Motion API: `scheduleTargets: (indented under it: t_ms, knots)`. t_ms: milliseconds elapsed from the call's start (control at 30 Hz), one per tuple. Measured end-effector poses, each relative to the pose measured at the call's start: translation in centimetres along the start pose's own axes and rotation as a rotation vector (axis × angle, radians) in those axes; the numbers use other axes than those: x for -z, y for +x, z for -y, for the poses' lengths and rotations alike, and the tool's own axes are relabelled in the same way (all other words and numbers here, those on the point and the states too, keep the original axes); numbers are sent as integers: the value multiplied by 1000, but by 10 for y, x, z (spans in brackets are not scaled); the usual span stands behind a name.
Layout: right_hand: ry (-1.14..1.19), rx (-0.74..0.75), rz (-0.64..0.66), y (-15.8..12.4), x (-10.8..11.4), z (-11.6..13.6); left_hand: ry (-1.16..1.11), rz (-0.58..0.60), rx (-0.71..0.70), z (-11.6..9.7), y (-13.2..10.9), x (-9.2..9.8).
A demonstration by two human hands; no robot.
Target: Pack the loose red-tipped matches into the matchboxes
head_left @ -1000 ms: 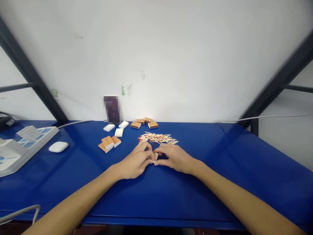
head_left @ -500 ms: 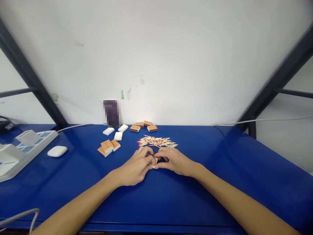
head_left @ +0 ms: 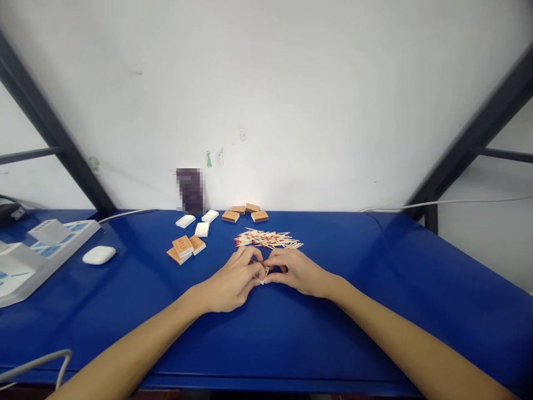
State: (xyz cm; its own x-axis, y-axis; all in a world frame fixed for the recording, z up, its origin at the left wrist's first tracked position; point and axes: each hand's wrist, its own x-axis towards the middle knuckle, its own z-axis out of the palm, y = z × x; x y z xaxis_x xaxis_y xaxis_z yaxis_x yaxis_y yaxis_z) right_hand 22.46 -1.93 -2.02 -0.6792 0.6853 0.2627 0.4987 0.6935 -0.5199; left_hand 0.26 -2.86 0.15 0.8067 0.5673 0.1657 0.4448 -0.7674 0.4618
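Observation:
Between my two hands is a small white matchbox tray [head_left: 262,281], mostly covered by my fingers; a few matches appear to lie in it. My left hand [head_left: 234,280] is closed around its left side, with a finger bent over into it. At the right end, the thumb and forefinger of my right hand [head_left: 295,272] pinch the tray's edge. Just beyond my fingertips lies a loose pile of red-tipped matches [head_left: 268,239] on the blue table [head_left: 266,344].
Orange matchboxes [head_left: 182,245] and white trays [head_left: 202,229] lie left of the pile; several more matchboxes [head_left: 230,216] sit near the wall. A white case [head_left: 99,255] and a power strip [head_left: 70,247] are at far left. A blurred dark object [head_left: 190,191] stands against the wall.
The view has shifted slightly. Both hands stay at the tray in nearly the same grip; fewer matches show at its right end now.

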Motion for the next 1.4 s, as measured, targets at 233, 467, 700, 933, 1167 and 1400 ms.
scheduleTargets:
  t_ms: [233, 467, 700, 933, 1167, 1400]
  knots:
    - [-17, 9, 5, -1, 1, 0, 14, -39, -51, 4, 0, -1]
    - [-22, -24, -8, 0, 0, 0, 48, -77, 12, 4, 0, -1]
    - [-49, -56, -7, 0, 0, 4, 75, -103, 34, 1, 1, -1]
    - [-35, -49, -1, 0, 0, 5, 82, -113, -2, 3, 1, -4]
    - [-54, -51, 6, 0, 0, 7, 99, -114, -37, 6, 1, -5]
    - [-68, -63, 14, 0, 1, 9, 119, -119, -68, 10, 1, -10]
